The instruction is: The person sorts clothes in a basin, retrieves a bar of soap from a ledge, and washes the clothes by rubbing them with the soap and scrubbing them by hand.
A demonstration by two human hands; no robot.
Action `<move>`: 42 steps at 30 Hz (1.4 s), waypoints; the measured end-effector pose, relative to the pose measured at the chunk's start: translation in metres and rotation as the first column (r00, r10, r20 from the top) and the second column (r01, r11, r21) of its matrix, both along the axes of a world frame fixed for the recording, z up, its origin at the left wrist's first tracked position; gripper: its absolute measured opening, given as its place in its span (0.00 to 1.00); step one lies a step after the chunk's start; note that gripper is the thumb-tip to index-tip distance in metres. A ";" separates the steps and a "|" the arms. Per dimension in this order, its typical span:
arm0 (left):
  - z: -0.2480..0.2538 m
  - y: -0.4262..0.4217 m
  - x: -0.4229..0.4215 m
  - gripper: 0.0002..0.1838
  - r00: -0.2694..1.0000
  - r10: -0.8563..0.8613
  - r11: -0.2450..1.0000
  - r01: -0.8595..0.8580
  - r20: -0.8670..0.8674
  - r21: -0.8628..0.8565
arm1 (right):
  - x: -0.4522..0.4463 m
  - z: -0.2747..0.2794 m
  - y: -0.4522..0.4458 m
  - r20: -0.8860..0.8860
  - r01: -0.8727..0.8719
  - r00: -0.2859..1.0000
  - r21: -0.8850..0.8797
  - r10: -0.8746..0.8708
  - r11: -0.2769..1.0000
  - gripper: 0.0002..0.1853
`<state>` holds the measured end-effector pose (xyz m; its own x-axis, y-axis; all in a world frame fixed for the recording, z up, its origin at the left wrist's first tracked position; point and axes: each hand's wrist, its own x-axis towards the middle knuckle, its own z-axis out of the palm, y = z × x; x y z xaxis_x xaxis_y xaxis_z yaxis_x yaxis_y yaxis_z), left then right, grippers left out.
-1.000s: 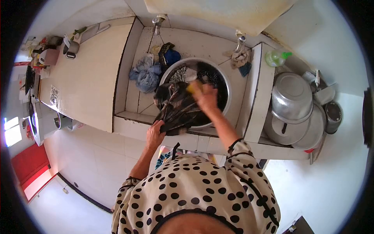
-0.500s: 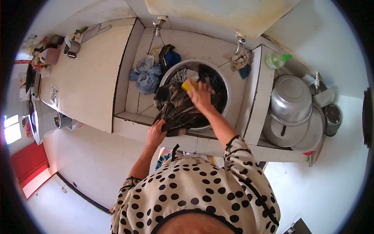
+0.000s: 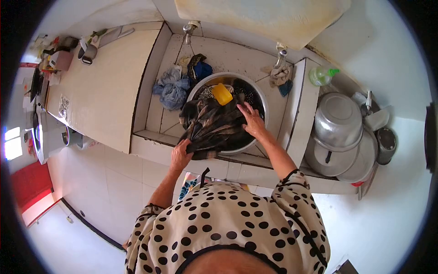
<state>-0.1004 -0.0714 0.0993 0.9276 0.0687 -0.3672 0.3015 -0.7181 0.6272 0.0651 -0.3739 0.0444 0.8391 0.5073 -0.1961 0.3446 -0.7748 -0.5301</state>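
Observation:
A metal basin [image 3: 264,102] stands in the tiled sink with wet clothes in it. A dark plaid garment [image 3: 214,121] drapes over its near left rim. My left hand [image 3: 181,155] is closed around the garment's near edge. My right hand [image 3: 252,121] is over the basin's right side, fingers apart and holding nothing, at the garment's right edge; whether it presses on the cloth I cannot tell. A yellow block that looks like a laundry soap bar [image 3: 222,94] lies on the clothes toward the far side, apart from my right hand.
Blue-grey clothes [image 3: 172,89] and a dark blue bundle [image 3: 200,68] lie left of the basin. Wet cloths [image 3: 279,75] lie under the right tap [image 3: 282,52]; another tap [image 3: 188,29] is at left. Pots [image 3: 338,118] and a green-topped bottle [image 3: 321,75] stand on the right ledge.
My right hand has let go of the yellow soap bar and moved right and toward me. The bar now rests on the clothes. My left hand keeps its hold on the garment.

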 end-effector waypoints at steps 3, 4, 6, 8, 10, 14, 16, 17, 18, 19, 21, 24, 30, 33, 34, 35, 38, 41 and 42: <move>0.000 -0.002 -0.002 0.26 0.999 0.018 1.000 -0.018 0.038 -0.023 | 0.001 -0.004 0.012 -0.002 0.139 0.990 0.093 -0.140 0.986 0.39; 0.002 -0.002 0.000 0.26 1.000 0.022 0.999 -0.021 0.020 -0.029 | 0.006 -0.014 0.015 -0.017 0.157 0.988 0.084 -0.156 0.984 0.37; 0.005 -0.002 0.000 0.25 0.999 0.035 0.999 -0.034 0.017 -0.036 | 0.018 -0.029 0.018 -0.068 0.145 0.988 0.065 -0.140 0.987 0.33; 0.007 -0.003 -0.001 0.25 0.997 0.052 0.998 -0.050 0.051 -0.043 | 0.027 -0.037 0.015 -0.137 0.087 0.987 0.047 -0.080 0.995 0.28; 0.000 -0.001 -0.003 0.25 0.997 0.034 0.999 -0.032 0.065 -0.037 | 0.026 -0.034 0.011 -0.110 0.030 0.993 -0.043 -0.035 0.999 0.24; -0.005 0.000 -0.003 0.24 0.995 0.038 0.999 -0.035 0.087 -0.042 | 0.011 0.003 0.011 -0.044 0.069 0.997 0.063 -0.066 0.996 0.27; 0.001 -0.001 -0.004 0.24 0.994 0.050 0.998 -0.046 0.101 -0.043 | 0.008 0.002 0.017 0.081 -0.093 0.993 0.091 0.086 0.992 0.31; 0.004 0.001 -0.003 0.24 0.993 0.051 0.998 -0.047 0.109 -0.039 | 0.006 0.001 0.023 0.145 -0.170 0.977 0.101 0.155 0.980 0.33; 0.004 0.004 -0.001 0.23 0.995 0.060 0.996 -0.054 0.086 -0.068 | 0.005 0.010 0.033 0.046 -0.221 0.974 0.020 0.220 0.975 0.37; 0.001 0.007 -0.001 0.23 0.996 0.066 0.993 -0.060 0.058 -0.097 | 0.002 0.009 0.042 -0.012 -0.185 0.983 -0.010 0.185 0.983 0.38; -0.013 0.015 -0.006 0.22 0.993 0.119 0.972 -0.113 0.016 -0.206 | -0.008 0.002 0.053 -0.132 -0.116 0.986 -0.083 0.104 0.990 0.40; -0.029 0.027 -0.007 0.19 0.966 0.258 0.895 -0.242 -0.007 -0.376 | -0.017 -0.006 0.062 -0.009 -0.012 1.000 -0.051 0.011 0.999 0.33; -0.037 0.047 0.005 0.19 0.934 0.325 0.734 -0.349 -0.151 -0.583 | -0.054 -0.001 0.065 -0.002 0.120 0.992 -0.356 -0.129 0.927 0.31; -0.031 0.050 0.011 0.19 0.941 0.237 0.707 -0.336 -0.240 -0.622 | -0.061 -0.019 0.064 0.105 0.203 0.979 -0.515 -0.174 0.833 0.24; -0.008 0.047 0.014 0.20 0.935 0.235 0.656 -0.355 -0.266 -0.666 | -0.059 -0.029 0.063 0.125 0.195 0.981 -0.541 -0.151 0.818 0.21; 0.004 0.049 0.014 0.20 0.928 0.229 0.605 -0.372 -0.294 -0.704 | -0.059 -0.037 0.062 0.141 0.188 0.981 -0.564 -0.130 0.804 0.18; -0.036 0.058 0.008 0.22 0.983 0.123 0.799 -0.178 -0.135 -0.575 | -0.048 0.016 0.062 0.196 0.236 0.967 -0.451 -0.163 0.861 0.12; -0.021 0.061 0.013 0.31 1.000 0.008 0.869 -0.016 -0.018 -0.494 | -0.037 0.083 0.052 0.330 0.206 0.937 -0.252 -0.116 0.946 0.20; -0.009 0.059 0.016 0.34 0.997 -0.018 0.913 0.048 0.077 -0.406 | -0.033 0.096 0.049 0.283 0.230 0.941 -0.124 -0.188 0.965 0.20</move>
<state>-0.0841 -0.0125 0.0904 0.9509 -0.1039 -0.2914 0.2271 -0.4052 0.8856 0.0324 -0.3253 0.1404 0.9549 0.2968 -0.0117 0.2787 -0.9088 -0.3106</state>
